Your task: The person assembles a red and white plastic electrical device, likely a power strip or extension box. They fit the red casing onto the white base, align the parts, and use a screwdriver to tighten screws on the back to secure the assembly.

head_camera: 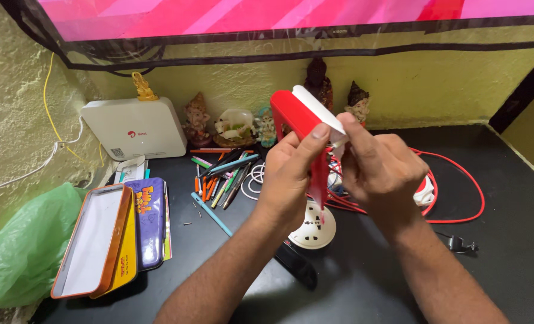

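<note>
Between the left hand (291,174) and the right hand (380,171) sits a bright red case (300,129) with a white insert (318,111). Below the hands lies a white round socket (312,228), and a red cable (459,186) loops right of the right hand. Left of the left hand are multicoloured pens (225,174), an orange-rimmed tin (93,243), a purple box (150,219) and a green bag (24,246).

A black desk (507,240) carries pens (225,174), tin cases (108,237) and red cable (459,186).

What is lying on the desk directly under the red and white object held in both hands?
Under the red and white object lie a round white socket and coiled red cable. The left hand and right hand cover whatever lies between them.
</note>
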